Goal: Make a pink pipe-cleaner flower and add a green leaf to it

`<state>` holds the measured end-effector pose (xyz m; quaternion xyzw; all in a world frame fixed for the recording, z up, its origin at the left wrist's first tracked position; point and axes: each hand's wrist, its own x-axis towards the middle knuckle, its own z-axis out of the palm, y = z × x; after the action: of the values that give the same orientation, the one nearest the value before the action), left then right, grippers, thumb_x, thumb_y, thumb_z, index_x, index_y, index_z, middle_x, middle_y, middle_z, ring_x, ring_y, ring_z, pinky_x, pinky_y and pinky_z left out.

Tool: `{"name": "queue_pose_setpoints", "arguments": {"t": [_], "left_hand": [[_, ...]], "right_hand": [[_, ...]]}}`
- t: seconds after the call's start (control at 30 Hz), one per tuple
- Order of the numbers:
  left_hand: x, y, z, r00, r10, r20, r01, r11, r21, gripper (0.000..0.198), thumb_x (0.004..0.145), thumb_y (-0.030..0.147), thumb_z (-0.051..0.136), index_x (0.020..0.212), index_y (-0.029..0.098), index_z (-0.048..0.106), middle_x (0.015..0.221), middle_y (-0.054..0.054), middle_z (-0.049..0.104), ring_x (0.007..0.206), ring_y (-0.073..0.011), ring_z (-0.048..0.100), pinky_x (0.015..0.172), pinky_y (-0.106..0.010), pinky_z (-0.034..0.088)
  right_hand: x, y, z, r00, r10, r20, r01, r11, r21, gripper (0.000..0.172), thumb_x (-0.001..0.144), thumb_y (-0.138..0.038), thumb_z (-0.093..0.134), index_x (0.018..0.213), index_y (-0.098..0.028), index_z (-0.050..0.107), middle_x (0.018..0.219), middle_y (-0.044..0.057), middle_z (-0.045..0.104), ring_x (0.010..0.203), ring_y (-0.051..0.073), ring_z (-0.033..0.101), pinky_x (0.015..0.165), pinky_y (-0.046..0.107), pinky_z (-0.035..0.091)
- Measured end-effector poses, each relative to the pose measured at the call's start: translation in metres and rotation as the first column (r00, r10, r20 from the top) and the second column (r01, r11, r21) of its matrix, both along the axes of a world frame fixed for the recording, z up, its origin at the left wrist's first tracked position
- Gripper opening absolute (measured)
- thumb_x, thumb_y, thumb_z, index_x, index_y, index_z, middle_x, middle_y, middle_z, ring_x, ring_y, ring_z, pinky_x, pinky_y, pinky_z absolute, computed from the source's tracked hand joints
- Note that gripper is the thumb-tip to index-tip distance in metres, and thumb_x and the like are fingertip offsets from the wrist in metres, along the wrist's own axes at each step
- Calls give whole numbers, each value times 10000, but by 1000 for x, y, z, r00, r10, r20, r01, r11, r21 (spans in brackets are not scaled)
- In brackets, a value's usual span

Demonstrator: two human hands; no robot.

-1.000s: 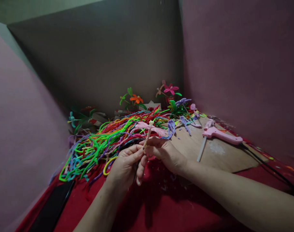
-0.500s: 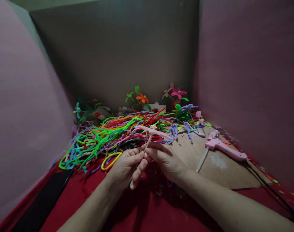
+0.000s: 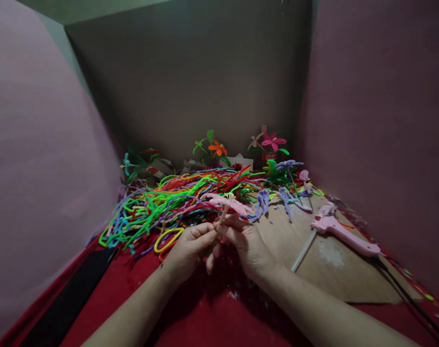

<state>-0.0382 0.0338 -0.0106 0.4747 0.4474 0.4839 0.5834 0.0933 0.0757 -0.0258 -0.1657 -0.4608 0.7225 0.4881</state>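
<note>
Both my hands meet above the red cloth [image 3: 212, 313], pinching the thin stem of a pink pipe-cleaner flower [image 3: 226, 201]. My left hand [image 3: 188, 250] is closed with its fingertips on the stem from the left. From the right, my right hand [image 3: 246, 246] is closed on the same stem just below the pink petals. The flower's petals spread out above my fingers, in front of a big heap of coloured pipe cleaners [image 3: 168, 202].
A pink glue gun [image 3: 344, 231] with a black cord lies on a brown board [image 3: 324, 265] at the right. Purple petal pieces [image 3: 262, 200] lie near it. Finished flowers [image 3: 272, 142] stand at the back. A black flat object [image 3: 71, 296] lies at the left. Walls enclose three sides.
The view has shifted so the scene sits further right and lower. My hands stay on the flower stem, with fingers slightly rearranged around it.
</note>
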Motion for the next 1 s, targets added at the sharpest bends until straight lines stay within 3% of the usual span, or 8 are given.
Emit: {"name": "queue_pose_setpoints", "arguments": {"t": [0.23, 0.5, 0.57, 0.63, 0.73, 0.8, 0.9, 1.0], "left_hand": [[3, -1, 1, 969, 122, -215, -103, 990, 97, 193, 793, 314, 581, 748, 126, 582, 574, 24, 535, 389, -30, 432, 400, -152, 332], [7, -4, 4, 960, 145, -238, -126, 988, 95, 224, 807, 366, 538, 813, 145, 572, 555, 46, 498, 365, -32, 350, 367, -170, 233], [9, -6, 4, 909, 221, -355, -157, 967, 201, 198, 790, 346, 559, 800, 152, 589, 566, 42, 503, 417, -51, 396, 408, -179, 286], [10, -8, 2, 807, 351, -476, -169, 908, 383, 147, 780, 299, 569, 791, 159, 615, 616, 23, 545, 521, -77, 472, 510, -192, 361], [10, -7, -3, 703, 471, -533, -140, 827, 545, 140, 802, 266, 536, 826, 175, 640, 667, 9, 578, 599, -94, 514, 600, -204, 393], [9, -5, -4, 737, 443, -511, -174, 854, 490, 162, 814, 286, 516, 836, 179, 636, 588, 30, 530, 498, -76, 467, 509, -191, 370], [7, -3, 0, 862, 327, -387, -238, 935, 261, 183, 806, 326, 519, 816, 167, 611, 488, 57, 470, 351, -48, 367, 362, -171, 269], [5, -2, 6, 952, 218, -213, -203, 975, 90, 184, 771, 332, 580, 795, 151, 595, 464, 56, 493, 302, -28, 342, 319, -148, 218]], "right_hand": [[-1, 3, -2, 998, -57, -6, 56, 992, -110, 145, 639, -278, 718, 694, -158, 658, 611, -25, 572, 538, 89, 444, 542, 224, 365], [-1, 1, 1, 999, -31, -40, 25, 990, -141, 137, 645, -272, 708, 704, -156, 665, 669, -7, 622, 583, 109, 498, 593, 245, 392], [-2, 0, 2, 998, -52, -41, 45, 986, -163, 137, 633, -273, 717, 694, -159, 671, 652, -8, 625, 587, 113, 503, 604, 248, 398], [-2, -2, 2, 997, -83, -7, 81, 982, -170, 143, 612, -273, 731, 690, -163, 682, 652, -9, 630, 576, 108, 491, 605, 246, 397], [-1, -3, 3, 994, -96, 51, 102, 986, -132, 157, 613, -290, 733, 713, -172, 706, 652, -7, 630, 560, 106, 473, 584, 242, 391], [-1, -3, 4, 997, -55, 44, 59, 994, -93, 174, 635, -302, 722, 758, -178, 718, 663, -3, 633, 584, 117, 491, 600, 249, 404], [0, -2, 4, 1000, 9, 15, -8, 997, -72, 204, 657, -301, 713, 820, -178, 720, 712, 7, 646, 632, 129, 526, 651, 264, 429], [1, 0, 1, 999, 32, -3, -32, 996, -80, 216, 670, -294, 710, 845, -169, 717, 717, 12, 643, 630, 124, 533, 660, 267, 438]]}}
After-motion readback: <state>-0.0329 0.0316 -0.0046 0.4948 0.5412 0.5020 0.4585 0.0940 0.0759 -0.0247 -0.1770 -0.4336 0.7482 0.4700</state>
